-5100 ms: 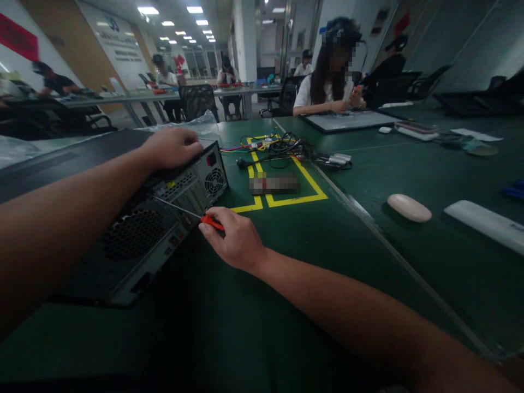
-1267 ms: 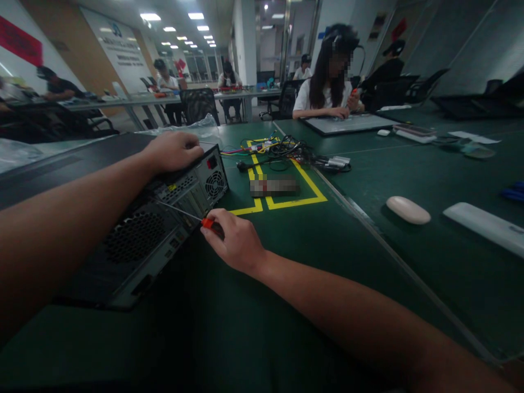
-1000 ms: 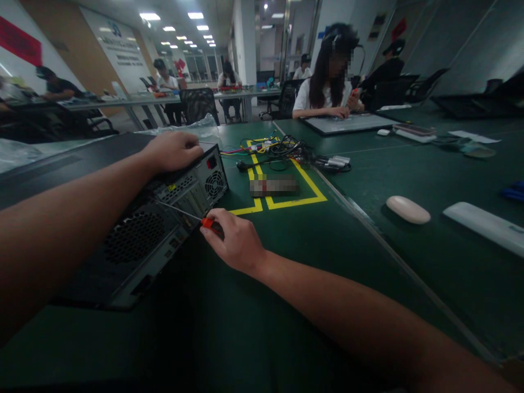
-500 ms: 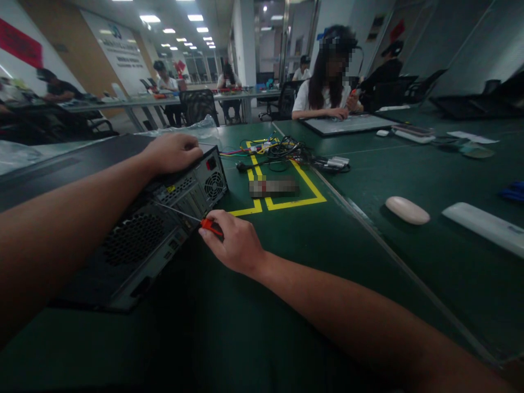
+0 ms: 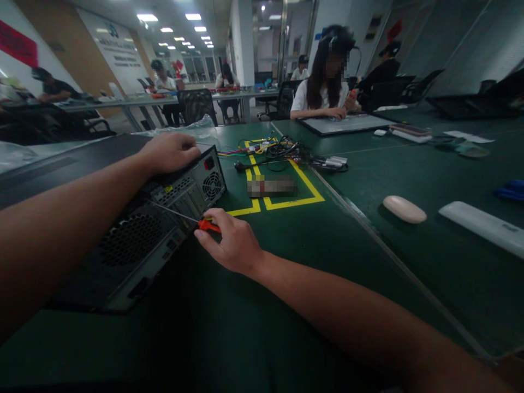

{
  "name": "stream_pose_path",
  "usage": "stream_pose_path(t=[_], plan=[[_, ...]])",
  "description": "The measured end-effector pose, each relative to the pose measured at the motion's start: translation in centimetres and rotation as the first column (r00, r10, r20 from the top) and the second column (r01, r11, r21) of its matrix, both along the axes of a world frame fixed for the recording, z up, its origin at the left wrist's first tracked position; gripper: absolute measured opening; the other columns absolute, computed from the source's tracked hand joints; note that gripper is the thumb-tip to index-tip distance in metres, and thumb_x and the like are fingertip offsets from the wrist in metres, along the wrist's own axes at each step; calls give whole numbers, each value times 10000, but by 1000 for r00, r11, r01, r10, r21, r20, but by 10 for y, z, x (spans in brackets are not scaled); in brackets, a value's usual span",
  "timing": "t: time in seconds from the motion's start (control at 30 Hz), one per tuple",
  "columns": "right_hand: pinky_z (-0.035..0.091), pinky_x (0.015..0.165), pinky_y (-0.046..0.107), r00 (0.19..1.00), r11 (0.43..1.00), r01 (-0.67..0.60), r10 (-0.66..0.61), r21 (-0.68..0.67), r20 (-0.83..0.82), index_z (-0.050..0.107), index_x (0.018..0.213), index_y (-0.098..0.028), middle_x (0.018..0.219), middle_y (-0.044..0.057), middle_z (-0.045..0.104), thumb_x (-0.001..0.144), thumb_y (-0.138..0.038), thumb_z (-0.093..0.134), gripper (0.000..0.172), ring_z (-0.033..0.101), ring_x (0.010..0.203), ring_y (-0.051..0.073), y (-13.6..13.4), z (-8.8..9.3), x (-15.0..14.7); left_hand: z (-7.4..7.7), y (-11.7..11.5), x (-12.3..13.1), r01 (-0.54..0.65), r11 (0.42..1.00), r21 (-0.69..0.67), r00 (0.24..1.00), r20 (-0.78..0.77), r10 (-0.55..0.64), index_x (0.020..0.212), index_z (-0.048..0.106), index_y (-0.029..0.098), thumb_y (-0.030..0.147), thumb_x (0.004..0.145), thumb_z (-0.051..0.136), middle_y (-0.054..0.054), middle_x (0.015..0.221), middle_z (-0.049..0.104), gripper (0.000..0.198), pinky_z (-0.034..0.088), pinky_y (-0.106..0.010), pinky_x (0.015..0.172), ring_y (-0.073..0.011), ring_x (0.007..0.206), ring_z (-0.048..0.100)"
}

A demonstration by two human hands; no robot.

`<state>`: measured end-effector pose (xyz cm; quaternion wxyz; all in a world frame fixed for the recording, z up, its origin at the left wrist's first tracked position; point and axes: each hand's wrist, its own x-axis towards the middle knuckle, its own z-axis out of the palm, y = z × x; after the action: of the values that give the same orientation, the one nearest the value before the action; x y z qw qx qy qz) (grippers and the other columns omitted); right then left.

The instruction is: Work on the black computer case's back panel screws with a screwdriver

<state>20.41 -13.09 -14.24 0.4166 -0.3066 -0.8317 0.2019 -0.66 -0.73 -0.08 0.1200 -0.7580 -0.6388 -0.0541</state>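
Green work mat (image 5: 286, 305): computer case (image 5: 135, 240) lying on its side. Left hand (image 5: 170, 153) flat on the case's top edge, fingers curled over it. Right hand (image 5: 229, 243) beside the case's rear panel, fingers pinching an orange-handled screwdriver (image 5: 207, 225), shaft against that panel.

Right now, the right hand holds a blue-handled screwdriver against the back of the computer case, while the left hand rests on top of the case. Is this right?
Not quite: the handle colour is wrong. The head view shows the right hand holding a red-handled screwdriver against the back of the computer case, while the left hand rests on top of the case.
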Motion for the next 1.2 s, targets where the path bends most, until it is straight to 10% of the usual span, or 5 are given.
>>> stream_pose_path(t=[1.2], plan=[[549, 855, 309, 999, 999, 3, -5, 34, 34, 573, 1229, -223, 1107, 56, 749, 1071, -446, 520, 279, 739, 992, 194, 1, -1, 1, -1, 1, -2, 15, 1000, 9, 1000, 15, -15, 914, 690, 193, 498, 929, 399, -114, 922, 703, 422, 393, -350, 700, -247, 823, 584]])
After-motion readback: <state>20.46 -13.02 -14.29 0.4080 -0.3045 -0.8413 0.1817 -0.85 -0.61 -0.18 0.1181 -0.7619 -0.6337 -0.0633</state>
